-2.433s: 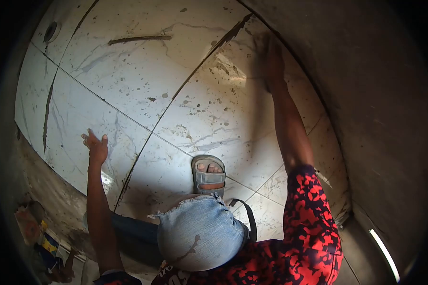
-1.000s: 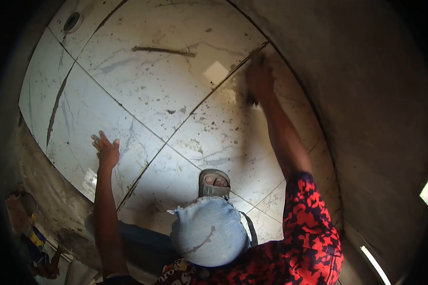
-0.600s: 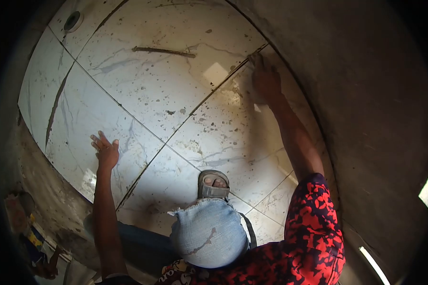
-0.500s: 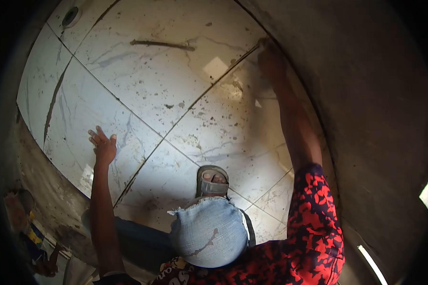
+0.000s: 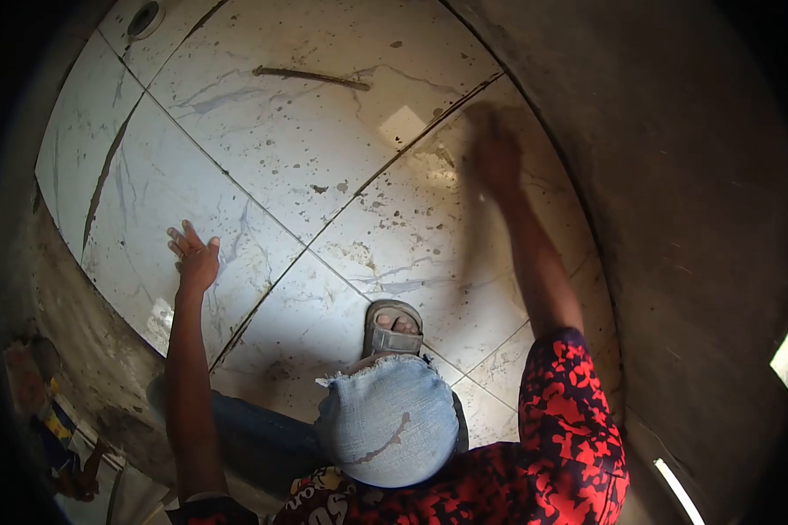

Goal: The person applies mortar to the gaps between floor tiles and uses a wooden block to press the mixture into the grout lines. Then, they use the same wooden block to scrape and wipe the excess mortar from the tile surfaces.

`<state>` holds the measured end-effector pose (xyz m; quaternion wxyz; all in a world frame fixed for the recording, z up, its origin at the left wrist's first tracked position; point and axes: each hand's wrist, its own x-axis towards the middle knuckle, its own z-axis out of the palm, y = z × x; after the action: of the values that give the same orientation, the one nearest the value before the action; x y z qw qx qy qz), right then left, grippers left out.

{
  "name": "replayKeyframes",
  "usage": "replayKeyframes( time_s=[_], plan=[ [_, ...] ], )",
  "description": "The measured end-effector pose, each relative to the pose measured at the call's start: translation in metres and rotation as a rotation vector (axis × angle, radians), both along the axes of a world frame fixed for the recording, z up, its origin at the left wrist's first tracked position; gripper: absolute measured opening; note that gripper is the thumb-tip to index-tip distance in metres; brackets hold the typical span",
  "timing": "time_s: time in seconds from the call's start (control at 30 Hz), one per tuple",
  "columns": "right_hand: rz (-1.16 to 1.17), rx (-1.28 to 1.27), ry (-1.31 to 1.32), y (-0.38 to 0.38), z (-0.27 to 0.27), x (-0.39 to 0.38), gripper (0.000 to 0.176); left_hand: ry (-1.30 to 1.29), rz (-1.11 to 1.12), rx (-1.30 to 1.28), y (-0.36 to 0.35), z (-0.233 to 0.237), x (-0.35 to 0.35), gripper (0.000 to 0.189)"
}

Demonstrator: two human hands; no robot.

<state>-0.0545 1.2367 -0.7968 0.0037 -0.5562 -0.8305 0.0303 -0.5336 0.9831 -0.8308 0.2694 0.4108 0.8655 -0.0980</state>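
Observation:
My left hand (image 5: pixel 194 255) rests on the marble-patterned tile floor (image 5: pixel 263 184), palm down with its fingers spread and nothing in it. My right hand (image 5: pixel 497 162) is over the tiles near the wall at the right, close to the end of a dark joint (image 5: pixel 438 121) between two tiles. Motion smears its fingers, so I cannot make out whether they hold anything. Specks and crumbs of dark dirt lie on the tiles between my hands.
A thin dark strip (image 5: pixel 313 79) lies across a far tile. A round dark opening with a pale rim (image 5: pixel 145 19) is at the upper left. My sandalled foot (image 5: pixel 394 328) and denim-covered knee (image 5: pixel 390 424) are in front. A wall (image 5: pixel 674 175) curves along the right.
My right hand has pulled back from the far end of the joint by the wall, toward me. My left hand stays on the floor. The view has shifted slightly.

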Motion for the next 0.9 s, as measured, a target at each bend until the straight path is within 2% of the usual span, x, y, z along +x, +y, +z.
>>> replayKeyframes(
  time_s=[0.07, 0.13, 0.17, 0.2, 0.27, 0.33, 0.37, 0.43, 0.47, 0.5, 0.53, 0.57, 0.6, 0.67, 0.7, 0.73, 0.8, 0.87, 0.9],
  plan=[
    [0.026, 0.074, 0.195, 0.018, -0.004, 0.007, 0.056, 0.004, 0.002, -0.008, -0.001, 0.002, 0.001, 0.081],
    [0.271, 0.126, 0.073, -0.014, -0.027, -0.004, 0.058, 0.002, 0.015, -0.001, 0.002, 0.003, 0.004, 0.081],
    [0.381, -0.036, 0.068, -0.04, -0.01, -0.015, 0.057, 0.004, 0.019, -0.019, 0.004, 0.004, 0.005, 0.081],
    [0.504, -0.021, 0.227, -0.057, -0.001, -0.022, 0.056, 0.005, 0.02, -0.04, 0.005, 0.005, 0.004, 0.081],
    [0.549, 0.052, 0.085, -0.044, 0.011, -0.016, 0.058, 0.009, 0.017, -0.032, 0.006, 0.004, 0.002, 0.081],
    [0.101, -0.094, -0.196, 0.007, -0.016, 0.006, 0.062, 0.007, 0.006, -0.05, -0.002, 0.001, 0.003, 0.081],
    [0.098, -0.107, -0.196, 0.003, -0.011, 0.006, 0.062, 0.0, 0.001, -0.034, -0.003, 0.001, 0.002, 0.081],
    [0.025, 0.008, 0.08, 0.011, 0.013, -0.007, 0.063, -0.006, -0.007, -0.004, 0.0, 0.003, 0.001, 0.081],
    [0.068, -0.093, -0.088, -0.004, -0.005, -0.008, 0.062, 0.002, -0.003, -0.018, 0.002, 0.004, 0.003, 0.081],
    [0.256, 0.017, -0.045, -0.032, -0.024, -0.01, 0.059, 0.011, 0.006, -0.029, 0.004, 0.006, 0.005, 0.081],
    [0.281, -0.255, 0.1, -0.057, 0.019, -0.043, 0.054, 0.012, 0.012, -0.022, 0.006, 0.009, 0.006, 0.081],
    [0.48, -0.006, 0.183, -0.085, 0.003, -0.036, 0.052, 0.007, 0.023, -0.041, 0.008, 0.011, 0.007, 0.081],
    [0.479, -0.004, 0.184, -0.078, -0.002, -0.032, 0.052, 0.001, 0.029, -0.062, 0.009, 0.01, 0.007, 0.081],
    [0.248, -0.067, -0.036, -0.052, -0.018, -0.012, 0.056, 0.002, 0.01, -0.023, 0.005, 0.002, 0.001, 0.081],
    [0.121, -0.043, -0.061, -0.026, -0.015, 0.001, 0.059, 0.003, -0.012, 0.019, -0.002, -0.001, 0.0, 0.081],
    [-0.065, 0.032, 0.09, -0.005, -0.004, 0.008, 0.058, 0.002, -0.018, 0.009, -0.005, -0.002, 0.001, 0.081],
    [0.006, 0.012, 0.032, 0.002, -0.002, 0.001, 0.057, 0.004, -0.002, 0.004, 0.0, -0.001, 0.0, 0.081],
    [0.312, 0.063, -0.038, -0.022, -0.011, -0.015, 0.055, 0.009, 0.002, 0.004, 0.001, 0.0, 0.001, 0.08],
    [0.36, -0.012, 0.012, -0.036, 0.003, -0.026, 0.05, 0.012, 0.0, -0.014, 0.002, 0.002, 0.002, 0.08]
  ],
)
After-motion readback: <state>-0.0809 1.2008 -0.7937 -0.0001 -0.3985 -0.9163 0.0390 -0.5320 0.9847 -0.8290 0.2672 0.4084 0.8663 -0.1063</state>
